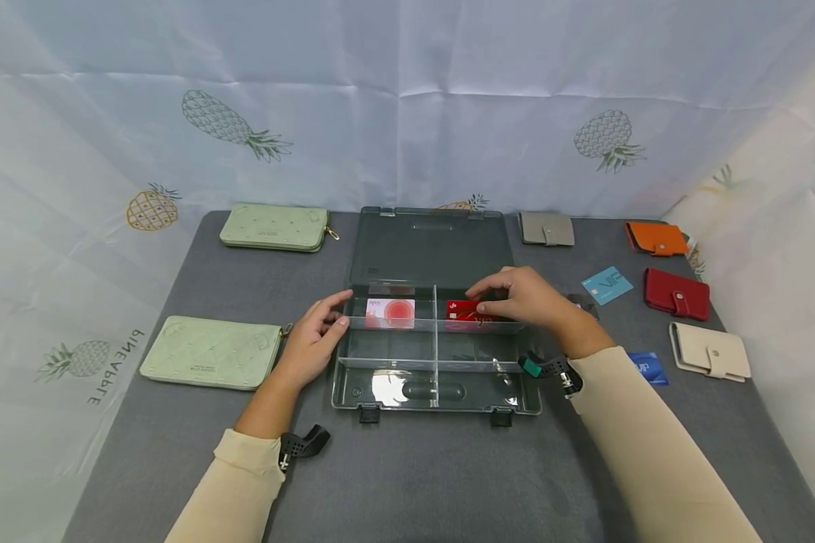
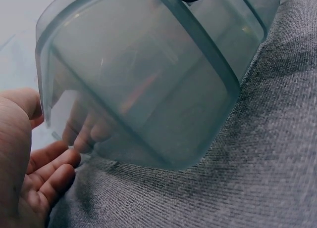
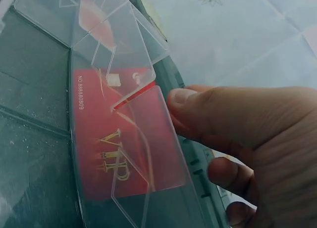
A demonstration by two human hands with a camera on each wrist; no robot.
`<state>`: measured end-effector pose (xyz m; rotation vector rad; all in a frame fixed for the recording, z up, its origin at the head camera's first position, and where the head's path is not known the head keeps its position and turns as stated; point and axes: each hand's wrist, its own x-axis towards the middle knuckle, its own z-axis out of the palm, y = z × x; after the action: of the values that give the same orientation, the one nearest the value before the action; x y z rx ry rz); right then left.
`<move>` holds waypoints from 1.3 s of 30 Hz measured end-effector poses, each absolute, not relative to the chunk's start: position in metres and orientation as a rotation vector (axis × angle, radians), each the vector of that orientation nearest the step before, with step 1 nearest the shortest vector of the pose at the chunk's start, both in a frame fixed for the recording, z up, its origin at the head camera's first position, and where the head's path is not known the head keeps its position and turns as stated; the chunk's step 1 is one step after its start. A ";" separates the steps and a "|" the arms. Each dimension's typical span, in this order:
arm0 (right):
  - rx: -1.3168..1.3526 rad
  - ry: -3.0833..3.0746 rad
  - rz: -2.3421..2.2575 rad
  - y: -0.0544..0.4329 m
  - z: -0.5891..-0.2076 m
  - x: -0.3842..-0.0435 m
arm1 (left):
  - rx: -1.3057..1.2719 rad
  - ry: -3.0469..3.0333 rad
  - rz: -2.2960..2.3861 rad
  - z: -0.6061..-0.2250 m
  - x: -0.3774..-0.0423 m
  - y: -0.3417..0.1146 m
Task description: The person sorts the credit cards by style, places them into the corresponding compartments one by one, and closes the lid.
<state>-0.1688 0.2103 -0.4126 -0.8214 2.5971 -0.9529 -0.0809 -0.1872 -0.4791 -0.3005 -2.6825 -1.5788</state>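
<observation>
A dark translucent box (image 1: 437,386) with clear dividers lies with its lid (image 1: 435,249) laid back. In its back right compartment, a red VIP card (image 3: 99,124) stands behind a notched divider. My right hand (image 1: 524,298) hovers at the card's upper edge, thumb tip close to it; contact cannot be made out. A pink card (image 1: 390,313) with a red circle stands in the back left compartment. My left hand (image 1: 310,343) rests against the box's left side with loosely bent fingers. In the left wrist view, its fingertips (image 2: 64,161) lie low beside the wall.
Two green wallets (image 1: 275,227) lie left of the box. At right are a grey card holder (image 1: 546,228), orange (image 1: 655,238), red (image 1: 676,293) and cream (image 1: 709,350) ones, plus a light blue card (image 1: 607,285) and a dark blue card (image 1: 648,368). A white curtain hangs behind.
</observation>
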 end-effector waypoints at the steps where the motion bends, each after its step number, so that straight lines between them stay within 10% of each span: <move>1: -0.822 2.591 -0.961 0.211 -0.412 -0.169 | -0.301 -2.682 -1.576 -0.479 -0.081 -0.187; 39: -0.551 2.657 -1.036 0.347 -0.419 -0.092 | -0.286 -2.684 -1.584 -0.478 -0.080 -0.186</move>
<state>-0.0917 0.3465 -0.4194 -0.5507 2.6568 -1.0359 -0.0801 -0.1857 -0.4781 -0.2859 -2.6840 -1.5836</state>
